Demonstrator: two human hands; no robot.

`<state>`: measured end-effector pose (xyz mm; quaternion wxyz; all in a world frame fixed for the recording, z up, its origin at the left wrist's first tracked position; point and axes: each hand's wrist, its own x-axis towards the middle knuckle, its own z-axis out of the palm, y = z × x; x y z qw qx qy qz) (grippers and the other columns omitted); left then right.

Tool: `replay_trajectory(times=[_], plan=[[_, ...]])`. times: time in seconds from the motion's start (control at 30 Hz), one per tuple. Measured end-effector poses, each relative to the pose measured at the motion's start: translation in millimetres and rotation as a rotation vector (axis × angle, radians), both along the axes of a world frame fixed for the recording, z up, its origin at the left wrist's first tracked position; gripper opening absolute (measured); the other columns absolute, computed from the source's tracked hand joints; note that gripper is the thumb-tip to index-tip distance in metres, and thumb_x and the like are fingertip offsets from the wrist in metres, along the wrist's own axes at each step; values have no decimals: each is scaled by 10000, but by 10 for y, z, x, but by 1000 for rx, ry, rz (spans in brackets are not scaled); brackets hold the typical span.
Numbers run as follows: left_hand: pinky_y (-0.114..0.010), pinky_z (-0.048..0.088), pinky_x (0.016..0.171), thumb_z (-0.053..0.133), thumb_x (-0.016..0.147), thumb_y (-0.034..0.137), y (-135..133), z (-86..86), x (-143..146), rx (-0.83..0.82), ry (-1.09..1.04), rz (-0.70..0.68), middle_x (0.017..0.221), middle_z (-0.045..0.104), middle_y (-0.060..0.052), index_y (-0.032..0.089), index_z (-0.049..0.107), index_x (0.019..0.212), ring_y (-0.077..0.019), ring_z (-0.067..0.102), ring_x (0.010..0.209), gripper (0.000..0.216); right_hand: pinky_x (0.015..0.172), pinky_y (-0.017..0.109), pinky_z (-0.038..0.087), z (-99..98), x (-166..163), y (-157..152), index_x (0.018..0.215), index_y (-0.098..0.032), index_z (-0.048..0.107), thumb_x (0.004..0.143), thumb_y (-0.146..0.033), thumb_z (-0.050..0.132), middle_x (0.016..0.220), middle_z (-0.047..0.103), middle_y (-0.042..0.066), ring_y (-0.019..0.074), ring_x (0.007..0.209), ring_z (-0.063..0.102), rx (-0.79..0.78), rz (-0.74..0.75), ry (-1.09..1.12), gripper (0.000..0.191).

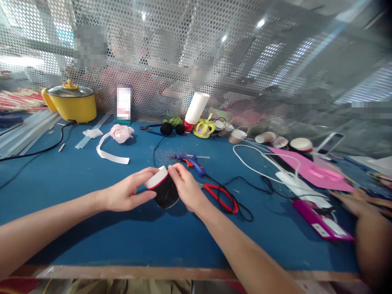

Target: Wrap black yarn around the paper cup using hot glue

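My cup (165, 192) looks matt, black and fuzzy — the table (92, 228) dull blue cloth — pot (75, 108) glossy yellow, screen (245, 61) perforated metal.

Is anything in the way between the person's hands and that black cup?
Nothing visible. The left hand and the right hand already hold the black cup, tipped on its side over the blue mat. The glue gun and red scissors lie to its right, apart from it.
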<state>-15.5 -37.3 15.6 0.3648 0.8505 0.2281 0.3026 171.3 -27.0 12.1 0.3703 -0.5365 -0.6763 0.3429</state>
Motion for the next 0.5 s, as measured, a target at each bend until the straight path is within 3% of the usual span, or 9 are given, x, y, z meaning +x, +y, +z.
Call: replay_trajectory(times=[0.5], plan=[[-283,416,885,451,825,177,1,32,6,-12,-9,2,1164,494,-123,110,485,1086,-192,505,1006,271,538,261,334,-9,8,19,701,-205,451,836,-441,393,589,451,-24,141,593,450,69,-46,-12,278]])
